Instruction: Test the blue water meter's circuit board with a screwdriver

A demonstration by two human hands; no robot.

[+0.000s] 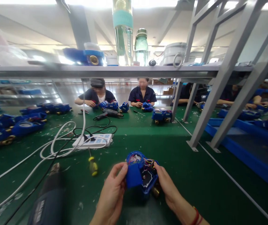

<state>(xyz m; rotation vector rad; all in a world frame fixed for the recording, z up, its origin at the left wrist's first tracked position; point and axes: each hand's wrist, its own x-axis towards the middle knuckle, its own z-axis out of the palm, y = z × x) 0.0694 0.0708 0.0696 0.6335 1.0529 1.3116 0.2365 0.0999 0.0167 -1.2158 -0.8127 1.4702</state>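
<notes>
An open blue water meter is in front of me, with coloured wires and a dark inner compartment showing. A brass fitting sticks out at its lower right. My left hand pinches the blue cover between thumb and fingers, at the meter's left side. The round part with wires inside sits just above that cover. My right hand grips the meter body along its right edge, thumb on top near the wires. The fingers beneath the meter are partly hidden.
A heat gun lies at lower left, near a yellow screwdriver and a white power strip with looping cables. Blue meters crowd the left. Metal posts and a blue tray stand right. Co-workers sit opposite, under a shelf.
</notes>
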